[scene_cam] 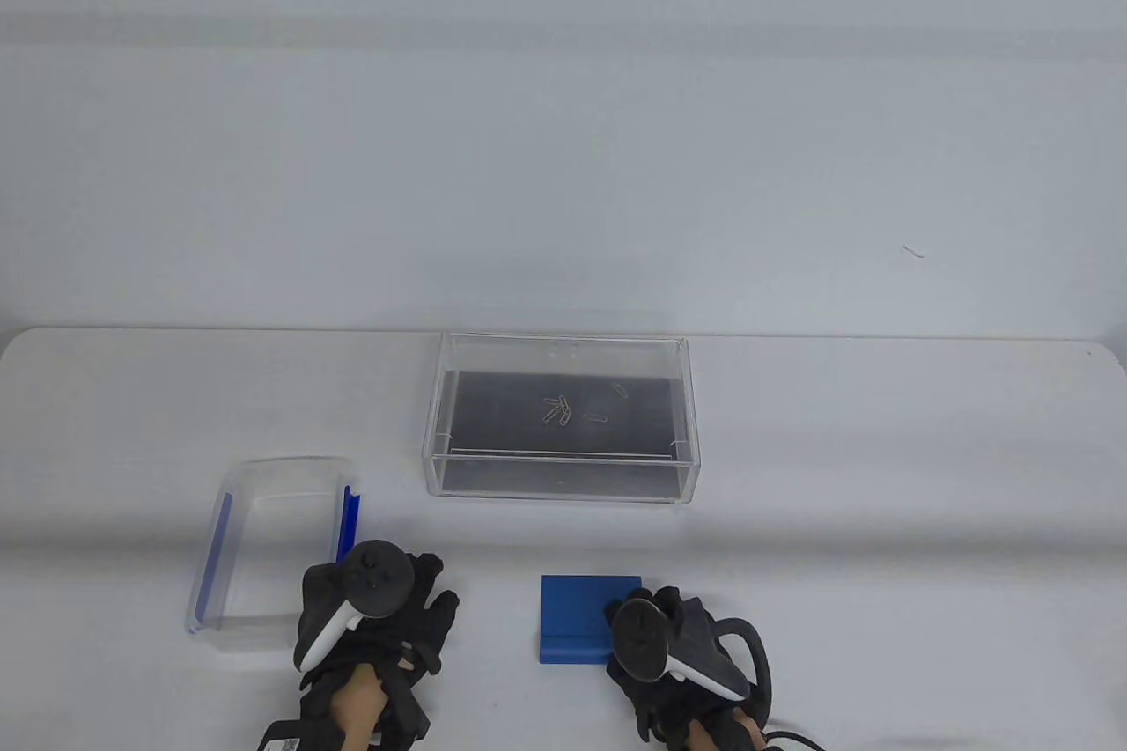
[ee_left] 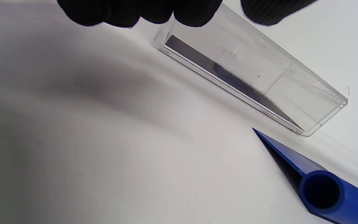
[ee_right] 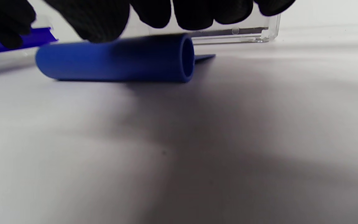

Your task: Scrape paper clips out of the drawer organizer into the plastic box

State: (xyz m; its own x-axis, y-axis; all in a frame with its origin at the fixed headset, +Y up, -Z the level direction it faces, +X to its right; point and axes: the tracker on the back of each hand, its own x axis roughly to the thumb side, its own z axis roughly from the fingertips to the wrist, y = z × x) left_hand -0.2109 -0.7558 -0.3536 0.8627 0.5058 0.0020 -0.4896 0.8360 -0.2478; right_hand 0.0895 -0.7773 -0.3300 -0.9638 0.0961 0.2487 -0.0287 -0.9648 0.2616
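Observation:
The clear drawer organizer (scene_cam: 563, 478) stands mid-table with several paper clips (scene_cam: 563, 409) on its dark floor. The clear plastic box (scene_cam: 264, 557) with blue side latches stands at the front left. My left hand (scene_cam: 418, 601) lies open on the table just right of the box and holds nothing; its fingertips (ee_left: 135, 12) show in the left wrist view, with the organizer (ee_left: 250, 71) beyond. A blue scraper (scene_cam: 581, 619) lies flat in front of the organizer. My right hand (scene_cam: 673, 614) is open over the scraper's tubular handle (ee_right: 117, 59), fingers (ee_right: 104, 18) at or just above it.
The white table's back edge (scene_cam: 563, 333) runs just behind the organizer. One blue latch of the plastic box (ee_right: 33, 37) shows at the left of the right wrist view. The scraper's handle end (ee_left: 322, 189) shows in the left wrist view.

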